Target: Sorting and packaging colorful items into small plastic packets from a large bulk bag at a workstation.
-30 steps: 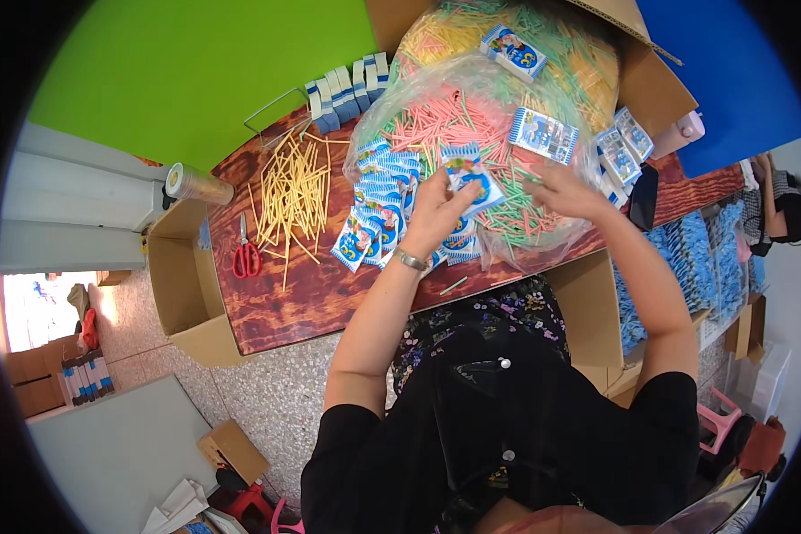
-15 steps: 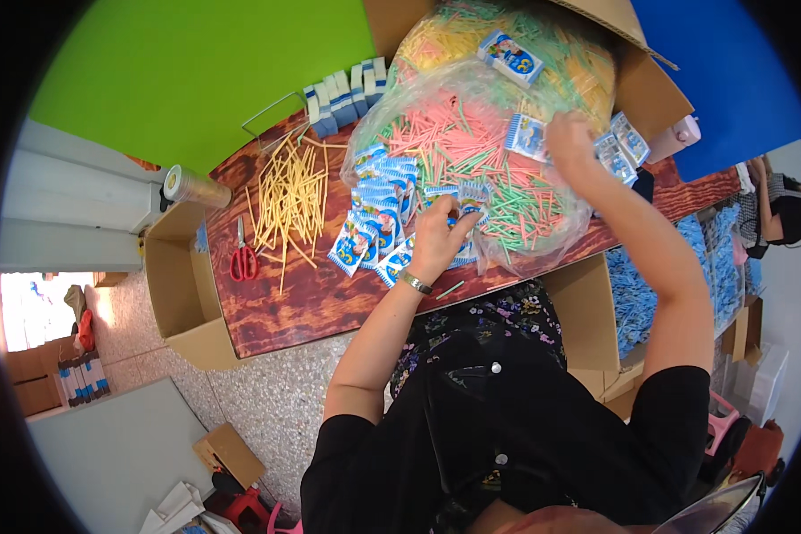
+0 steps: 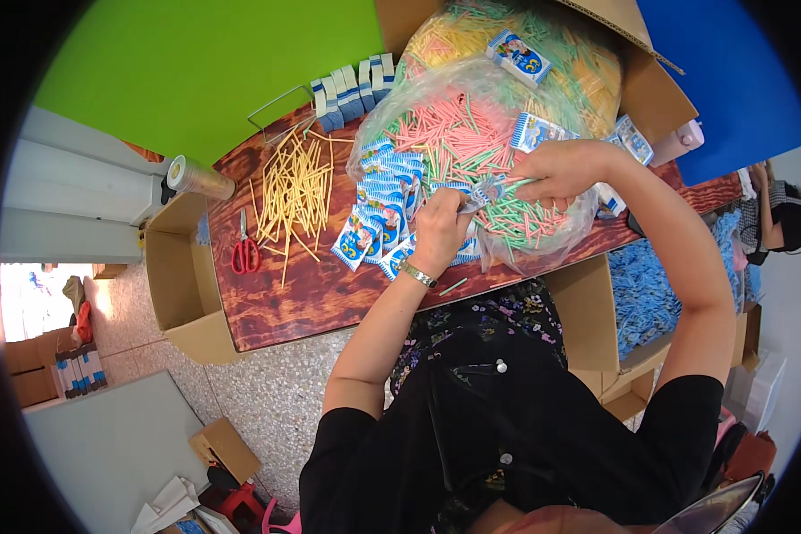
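Observation:
My left hand point(image 3: 441, 230) pinches a small blue-and-white packet point(image 3: 485, 192) near the front of the table. Close to the packet's far end, my right hand point(image 3: 562, 172) is closed, with a thin pale green stick point(image 3: 525, 182) showing at its fingertips. Whether it holds more sticks is hidden. Beneath both hands spreads an open clear plastic bag of loose pink and green sticks point(image 3: 449, 125). Left of my left hand, several flat blue-and-white packets point(image 3: 376, 214) lie overlapping. More packets lie under my left wrist, partly hidden.
Yellow sticks point(image 3: 292, 200) lie piled at the left, beside red-handled scissors point(image 3: 246, 254). Blue-and-white boxes point(image 3: 351, 93) stand in a row behind. A small box point(image 3: 518, 59) rests on a larger stick bag. Cardboard boxes point(image 3: 180, 294) flank the table; a person point(image 3: 774, 209) is at far right.
My right hand has come left and nearer, from beside the small boxes to the packet at my left hand. The packet's end now rises above the sticks.

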